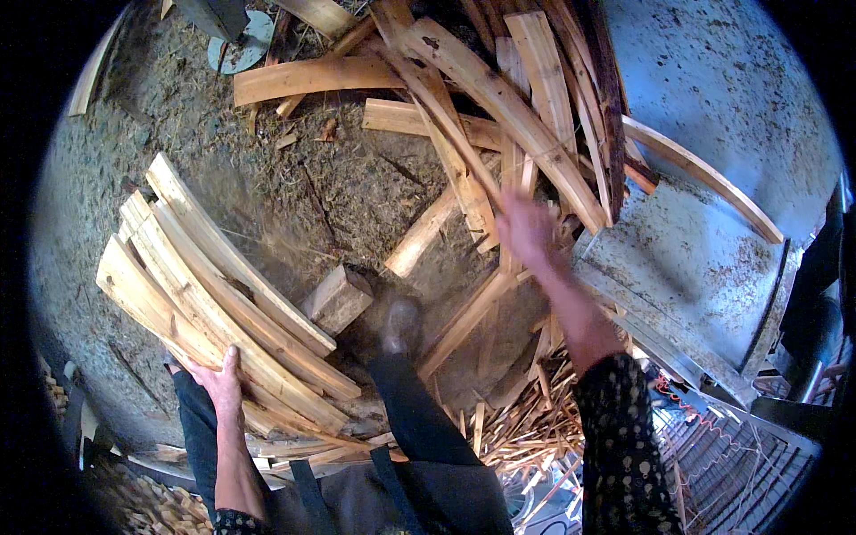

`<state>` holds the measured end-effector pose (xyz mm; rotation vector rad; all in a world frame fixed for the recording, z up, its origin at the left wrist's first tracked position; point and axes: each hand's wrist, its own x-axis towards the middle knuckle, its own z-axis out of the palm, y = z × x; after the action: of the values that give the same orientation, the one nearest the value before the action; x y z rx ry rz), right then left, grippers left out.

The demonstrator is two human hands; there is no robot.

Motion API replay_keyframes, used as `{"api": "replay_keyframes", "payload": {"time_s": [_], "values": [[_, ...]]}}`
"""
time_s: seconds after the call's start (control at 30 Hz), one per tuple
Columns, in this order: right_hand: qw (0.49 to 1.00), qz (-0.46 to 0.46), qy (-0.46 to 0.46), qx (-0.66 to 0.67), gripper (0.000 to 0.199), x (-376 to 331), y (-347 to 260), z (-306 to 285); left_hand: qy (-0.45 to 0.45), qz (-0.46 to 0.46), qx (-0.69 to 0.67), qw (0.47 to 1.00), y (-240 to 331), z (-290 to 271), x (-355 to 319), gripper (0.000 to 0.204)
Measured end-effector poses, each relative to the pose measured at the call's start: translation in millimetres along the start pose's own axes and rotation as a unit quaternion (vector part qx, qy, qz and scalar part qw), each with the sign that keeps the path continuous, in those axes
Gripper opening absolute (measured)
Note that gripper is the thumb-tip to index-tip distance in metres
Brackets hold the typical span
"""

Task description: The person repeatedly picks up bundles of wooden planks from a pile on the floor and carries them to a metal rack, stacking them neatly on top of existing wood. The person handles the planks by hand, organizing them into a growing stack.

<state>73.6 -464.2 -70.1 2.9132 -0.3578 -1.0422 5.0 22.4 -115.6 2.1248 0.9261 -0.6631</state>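
Note:
At the lower left my left hand (217, 378) is closed on the near edge of a pale wooden board (153, 299), thumb on top, other fingers partly hidden beneath. That board lies alongside several similar boards (227, 303), fanned out side by side. Reaching up to the right of centre, my right hand (528, 234) is smeared by motion. It is at the lower end of a long narrow board (455, 127) in a loose heap of boards; its fingers do not show clearly enough to tell a grip. A wide knotted board (508, 111) slants across the heap just above it.
A wood block (339, 300) sits on the dirt floor (267, 192) near my shoe (400, 326). At right stands a worn metal table (713, 80) with a thin strip (709, 169) lying across it. Splintered offcuts (535, 401) pile up below my right forearm.

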Motion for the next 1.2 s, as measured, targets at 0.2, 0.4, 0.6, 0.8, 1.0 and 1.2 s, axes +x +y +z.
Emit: {"api": "replay_keyframes", "payload": {"time_s": [0.2, 0.4, 0.6, 0.8, 1.0, 1.2], "values": [[0.925, 0.136, -0.354, 0.030, 0.023, -259, 71, 115, 0.024, -0.011, 0.013, 1.000, 12, -4, -6, 0.099], [0.967, 0.087, -0.206, 0.121, 0.033, -232, 96, 116, 0.005, 0.233, -0.005, 0.973, 97, 5, -46, 0.072], [0.966, 0.010, 0.205, 0.156, 0.091, 12, 55, -24, -0.534, 0.227, -0.454, 0.676, 276, 65, -138, 0.054], [0.957, 0.006, 0.212, 0.199, 0.112, 104, 82, -19, -0.676, 0.287, -0.411, 0.540, 308, 88, -143, 0.054], [0.980, -0.001, 0.087, 0.177, 0.110, 98, 62, -49, -0.675, 0.250, -0.422, 0.551, 296, 92, -118, 0.047], [0.967, -0.060, 0.245, -0.029, 0.075, 55, 16, 12, -0.618, 0.145, -0.409, 0.656, 281, 98, -107, 0.040]]}}
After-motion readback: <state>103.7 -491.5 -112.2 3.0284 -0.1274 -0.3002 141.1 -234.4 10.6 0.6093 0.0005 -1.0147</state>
